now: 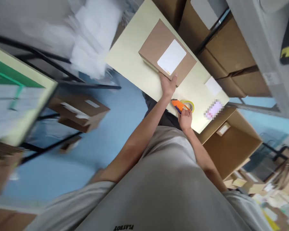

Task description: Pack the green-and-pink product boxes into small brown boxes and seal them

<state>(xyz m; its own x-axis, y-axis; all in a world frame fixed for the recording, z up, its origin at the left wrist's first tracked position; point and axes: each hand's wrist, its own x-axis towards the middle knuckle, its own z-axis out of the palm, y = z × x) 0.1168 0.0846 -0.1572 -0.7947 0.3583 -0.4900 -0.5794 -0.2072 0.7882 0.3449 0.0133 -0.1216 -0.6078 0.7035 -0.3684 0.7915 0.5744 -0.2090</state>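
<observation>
A closed brown cardboard box (150,41) with a white label (172,57) on its top lies on the pale yellow table. My left hand (168,85) grips its near edge, thumb on top; the other fingers are partly hidden by the box. To the right, my right hand (185,119) is closed round the handle of an orange tape dispenser (177,104). A roll of yellowish tape (192,105) sits in the dispenser, just above the table.
On the table (125,54) lie a white paper (213,85) and a blurred-out pinkish item (213,109). A large open carton (231,147) stands at the table's right end. Shelved cartons (233,45) line the far side. Another table (38,80) stands at the left.
</observation>
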